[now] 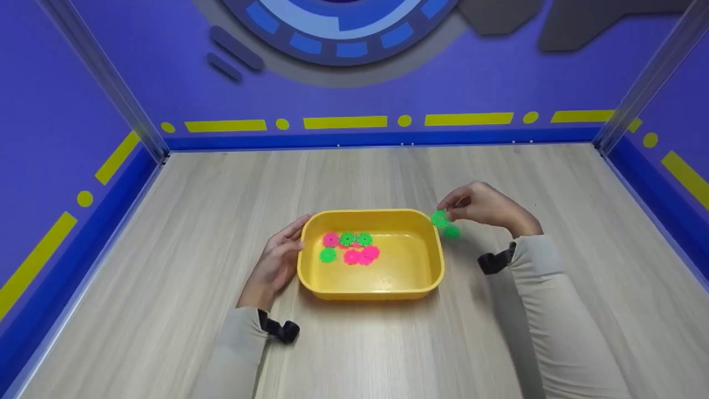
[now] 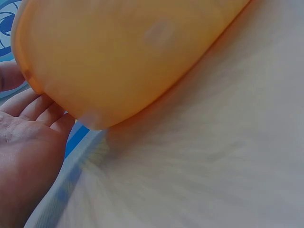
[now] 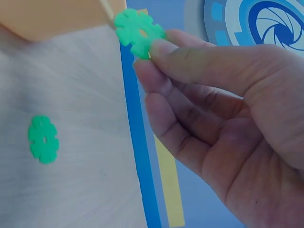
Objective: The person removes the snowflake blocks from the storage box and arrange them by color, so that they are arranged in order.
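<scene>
A yellow plastic tub stands on the table with several pink notched discs and green notched discs inside, mostly toward its left half. At the tub's left end my left hand grips the wall, thumb at the rim and fingers outside. In the right wrist view, my right hand pinches a green snowflake disc between thumb and forefinger. The head view puts that disc at the tub's right rim. Another green disc lies flat on the table just right of the tub, below my right hand.
The wood-grain table is bounded by blue-purple panels with yellow marks at the back and both sides. Metal posts stand at the rear corners. Each wrist carries a small black camera.
</scene>
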`<state>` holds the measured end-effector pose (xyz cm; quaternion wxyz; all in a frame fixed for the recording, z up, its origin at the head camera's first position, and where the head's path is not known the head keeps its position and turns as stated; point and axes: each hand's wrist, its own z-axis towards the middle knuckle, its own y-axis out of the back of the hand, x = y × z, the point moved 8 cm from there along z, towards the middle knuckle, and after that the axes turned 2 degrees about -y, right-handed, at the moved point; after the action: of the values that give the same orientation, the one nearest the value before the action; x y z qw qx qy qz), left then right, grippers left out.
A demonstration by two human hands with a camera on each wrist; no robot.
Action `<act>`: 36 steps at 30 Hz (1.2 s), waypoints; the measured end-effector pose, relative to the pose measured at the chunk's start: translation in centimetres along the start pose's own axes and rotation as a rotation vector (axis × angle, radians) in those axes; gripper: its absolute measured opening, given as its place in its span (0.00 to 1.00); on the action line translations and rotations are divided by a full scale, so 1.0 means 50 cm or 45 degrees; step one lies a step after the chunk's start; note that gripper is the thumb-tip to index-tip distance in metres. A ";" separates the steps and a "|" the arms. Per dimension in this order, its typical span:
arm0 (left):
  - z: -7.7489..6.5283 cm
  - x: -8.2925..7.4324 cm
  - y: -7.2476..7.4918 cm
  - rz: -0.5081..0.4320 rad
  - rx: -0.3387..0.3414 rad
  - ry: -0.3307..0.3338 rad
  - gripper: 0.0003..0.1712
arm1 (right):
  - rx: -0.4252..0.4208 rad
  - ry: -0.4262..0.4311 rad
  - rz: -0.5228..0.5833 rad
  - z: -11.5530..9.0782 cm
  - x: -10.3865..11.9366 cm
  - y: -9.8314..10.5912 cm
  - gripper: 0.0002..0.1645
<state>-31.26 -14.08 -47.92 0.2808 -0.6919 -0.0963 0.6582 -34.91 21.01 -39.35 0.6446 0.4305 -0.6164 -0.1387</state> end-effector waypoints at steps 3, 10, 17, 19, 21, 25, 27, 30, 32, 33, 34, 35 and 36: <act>0.000 0.000 0.000 -0.004 0.003 -0.004 0.37 | -0.011 -0.025 -0.013 -0.004 -0.014 0.006 0.11; 0.001 0.000 0.001 0.028 0.015 -0.015 0.37 | -0.030 -0.059 -0.013 -0.013 -0.050 0.014 0.11; 0.001 0.000 -0.003 -0.001 0.028 -0.011 0.38 | -0.052 -0.055 -0.009 -0.023 -0.080 0.020 0.11; 0.001 0.001 -0.003 -0.008 0.028 -0.012 0.37 | -0.057 -0.061 -0.013 -0.025 -0.089 0.020 0.11; 0.001 0.001 -0.002 0.001 0.030 -0.018 0.37 | -0.062 -0.081 -0.014 -0.027 -0.099 0.020 0.11; 0.000 0.002 -0.001 0.009 0.029 -0.032 0.36 | -0.071 -0.141 -0.030 -0.029 -0.122 0.018 0.12; 0.000 0.002 0.000 0.008 0.025 -0.031 0.37 | -0.078 -0.165 -0.038 -0.031 -0.131 0.017 0.12; 0.000 0.001 -0.001 0.017 0.024 -0.031 0.37 | -0.090 -0.184 -0.052 -0.034 -0.140 0.016 0.12; 0.001 0.001 -0.001 0.011 0.020 -0.025 0.37 | -0.095 -0.189 -0.059 -0.035 -0.145 0.015 0.13; 0.001 0.001 -0.001 0.014 0.017 -0.024 0.37 | -0.097 -0.188 -0.064 -0.035 -0.147 0.015 0.13; 0.002 0.001 -0.001 0.011 0.015 -0.022 0.37 | -0.098 -0.182 -0.069 -0.036 -0.148 0.014 0.13; 0.002 0.002 -0.001 0.005 0.011 -0.018 0.37 | -0.099 -0.177 -0.072 -0.036 -0.149 0.013 0.13; 0.002 0.002 -0.001 0.001 0.011 -0.016 0.37 | -0.099 -0.178 -0.074 -0.036 -0.150 0.013 0.13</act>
<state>-31.34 -13.98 -47.98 0.2828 -0.6866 -0.0948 0.6630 -35.02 27.41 -43.75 0.6118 0.4121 -0.6413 -0.2109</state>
